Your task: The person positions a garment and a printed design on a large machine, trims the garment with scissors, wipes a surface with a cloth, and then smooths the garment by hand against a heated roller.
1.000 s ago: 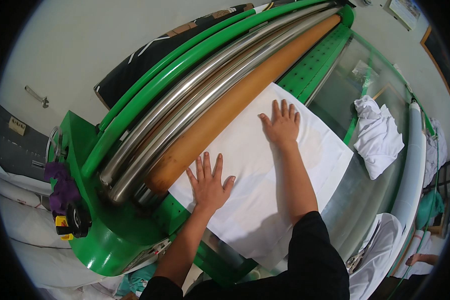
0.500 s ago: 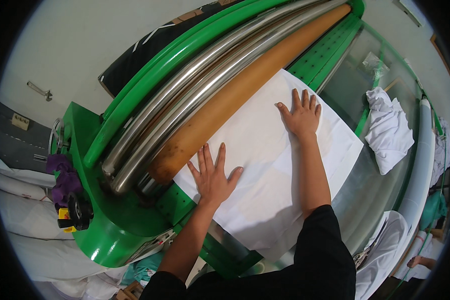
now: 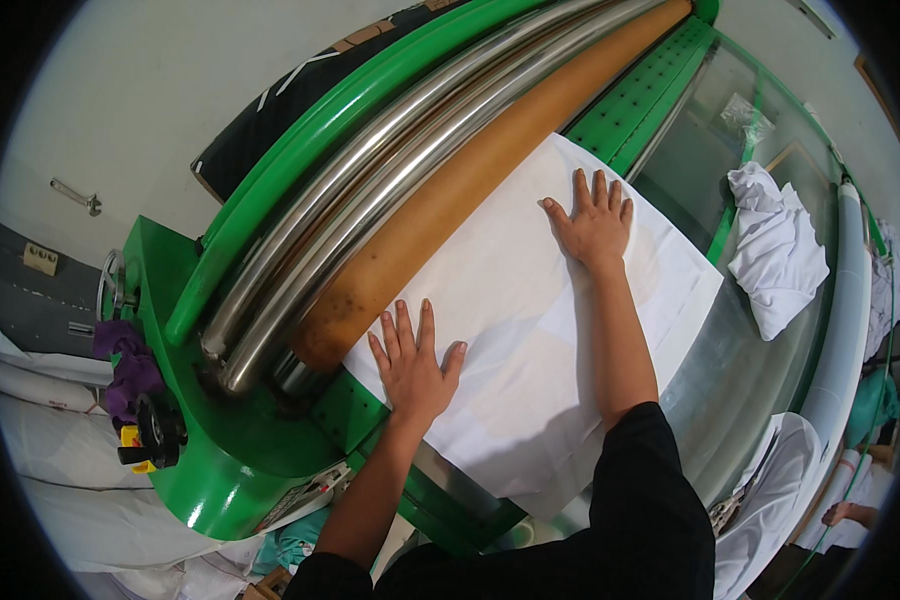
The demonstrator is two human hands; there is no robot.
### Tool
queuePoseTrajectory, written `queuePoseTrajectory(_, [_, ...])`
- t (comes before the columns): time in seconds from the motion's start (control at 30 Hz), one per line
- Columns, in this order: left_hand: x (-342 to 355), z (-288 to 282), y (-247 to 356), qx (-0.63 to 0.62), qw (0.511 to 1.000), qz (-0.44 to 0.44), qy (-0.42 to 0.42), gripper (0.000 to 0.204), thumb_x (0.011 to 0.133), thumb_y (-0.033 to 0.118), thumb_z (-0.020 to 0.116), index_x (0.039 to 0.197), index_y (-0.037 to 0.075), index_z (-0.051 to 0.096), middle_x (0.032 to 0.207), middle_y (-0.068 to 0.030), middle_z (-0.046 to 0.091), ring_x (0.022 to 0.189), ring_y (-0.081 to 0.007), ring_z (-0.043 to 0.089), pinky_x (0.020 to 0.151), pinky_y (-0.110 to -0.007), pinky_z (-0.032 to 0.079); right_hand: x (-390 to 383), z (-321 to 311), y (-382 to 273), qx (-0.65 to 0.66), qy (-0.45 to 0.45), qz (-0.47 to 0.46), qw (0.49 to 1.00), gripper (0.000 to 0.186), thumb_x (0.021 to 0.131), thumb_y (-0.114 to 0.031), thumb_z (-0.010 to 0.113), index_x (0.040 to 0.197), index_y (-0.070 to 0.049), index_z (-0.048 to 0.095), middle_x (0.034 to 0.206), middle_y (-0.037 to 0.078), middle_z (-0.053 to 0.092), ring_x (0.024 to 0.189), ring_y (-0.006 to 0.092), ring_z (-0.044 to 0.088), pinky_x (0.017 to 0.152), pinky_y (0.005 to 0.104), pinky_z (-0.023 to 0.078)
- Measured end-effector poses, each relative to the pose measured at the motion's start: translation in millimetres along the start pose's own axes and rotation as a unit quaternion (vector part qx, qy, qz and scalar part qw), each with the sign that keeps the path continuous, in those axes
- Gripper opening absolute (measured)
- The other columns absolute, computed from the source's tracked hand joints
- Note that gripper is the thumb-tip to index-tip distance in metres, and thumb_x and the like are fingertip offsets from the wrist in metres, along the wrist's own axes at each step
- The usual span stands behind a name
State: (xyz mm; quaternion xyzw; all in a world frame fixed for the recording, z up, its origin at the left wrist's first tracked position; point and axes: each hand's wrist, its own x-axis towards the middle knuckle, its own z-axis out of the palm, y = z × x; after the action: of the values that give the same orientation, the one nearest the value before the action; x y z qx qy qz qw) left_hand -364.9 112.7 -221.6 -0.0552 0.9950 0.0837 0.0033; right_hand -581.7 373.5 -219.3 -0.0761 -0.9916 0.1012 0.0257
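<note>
A white cloth lies spread over the front of a green roller machine, its far edge against a long orange-brown roller. Flat on its left part rests my left hand, fingers apart, a little short of the roller. My right hand presses flat on the upper right of the cloth, also with spread fingers. Neither hand grips anything. Faint creases and shadows cross the cloth, and a fainter layer edge shows near my right forearm.
Shiny metal rollers run behind the orange-brown one. At the left end are a black hand wheel and a purple rag. A crumpled white cloth lies on the glassy surface at right, beside a long pale roll. Another person's hand shows far right.
My left hand has slid slightly left and back from the roller. My right hand stays flat in nearly the same place on the cloth. The whole view has shifted a little.
</note>
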Motion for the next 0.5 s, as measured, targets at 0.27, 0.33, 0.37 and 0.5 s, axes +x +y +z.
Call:
queuePoseTrajectory(0.27, [9,-20,-4,0.002,0.997,0.068,0.043,0.093,0.092,0.054,0.070,0.161,0.002,0.035,0.166,-0.0256,0.031,0.153,-0.0459,0.028,0.124,-0.062,0.019,0,0,-3,-0.006,0.004,0.002,1.000,0.088,0.098,-0.076,0.040,0.167,-0.022,0.031,0.176,0.010,0.021,0.163,0.0348,0.013,0.131,0.0529,0.009])
queuePoseTrajectory(0.33, [18,-24,-9,-0.032,0.988,0.142,0.057,0.096,0.089,0.054,0.073,0.159,0.000,0.037,0.163,-0.0260,0.034,0.150,-0.0452,0.033,0.123,-0.060,0.024,1,4,-3,0.005,0.009,0.000,1.000,0.088,0.098,-0.076,0.041,0.167,-0.021,0.032,0.176,0.010,0.022,0.163,0.0349,0.013,0.131,0.0529,0.009])
queuePoseTrajectory(0.37, [23,-26,-12,-0.048,0.981,0.179,0.063,0.098,0.087,0.054,0.075,0.158,-0.001,0.037,0.162,-0.0262,0.036,0.148,-0.0448,0.035,0.122,-0.059,0.026,2,5,-3,0.011,0.012,0.000,1.000,0.088,0.098,-0.076,0.041,0.167,-0.021,0.033,0.176,0.010,0.023,0.163,0.0349,0.013,0.131,0.0529,0.009])
queuePoseTrajectory(0.5, [28,-15,-25,-0.051,0.980,0.192,0.018,0.100,0.091,0.055,0.072,0.161,-0.005,0.032,0.167,-0.0290,0.029,0.155,-0.0462,0.027,0.127,-0.057,0.021,6,2,-2,0.033,0.003,0.005,0.999,0.086,0.099,-0.074,0.041,0.166,-0.021,0.034,0.175,0.010,0.024,0.163,0.0350,0.014,0.131,0.0529,0.009])
